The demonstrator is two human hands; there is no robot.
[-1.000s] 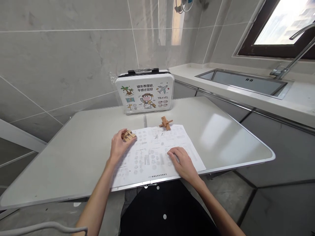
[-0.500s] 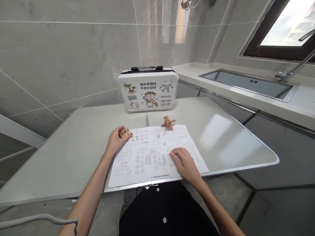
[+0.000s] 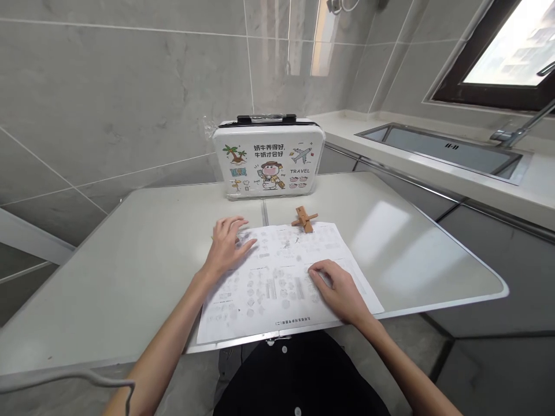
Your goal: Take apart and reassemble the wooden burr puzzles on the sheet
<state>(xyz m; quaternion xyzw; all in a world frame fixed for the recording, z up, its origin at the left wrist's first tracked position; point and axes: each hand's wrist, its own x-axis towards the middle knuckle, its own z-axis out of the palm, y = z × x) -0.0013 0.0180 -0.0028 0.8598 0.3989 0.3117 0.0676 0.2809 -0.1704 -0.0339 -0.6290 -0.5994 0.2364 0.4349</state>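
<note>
My left hand (image 3: pixel 228 245) is open over the upper left corner of a printed paper sheet (image 3: pixel 255 315), its thumb and fingers spread. Behind its knuckles a tiny edge shows of what seems to be the wooden block puzzle (image 3: pixel 212 238); the hand hides the rest. Resting on the right part of the sheet, my right hand (image 3: pixel 340 289) has loosely curved fingers and nothing visible in it. A second wooden puzzle (image 3: pixel 304 219), made of crossed brown bars, sits at the sheet's top edge, beyond both hands.
A white cartoon-printed case (image 3: pixel 269 162) with a black handle stands upright at the back of the folding table (image 3: pixel 143 254). To the right is a counter with a sink (image 3: pixel 437 150) and tap (image 3: pixel 515 133). A grey cable (image 3: pixel 87 375) crosses the lower left.
My left hand has let go of the square wooden puzzle, spread its fingers and shifted right and up. My right hand keeps its place on the sheet. The view has turned slightly.
</note>
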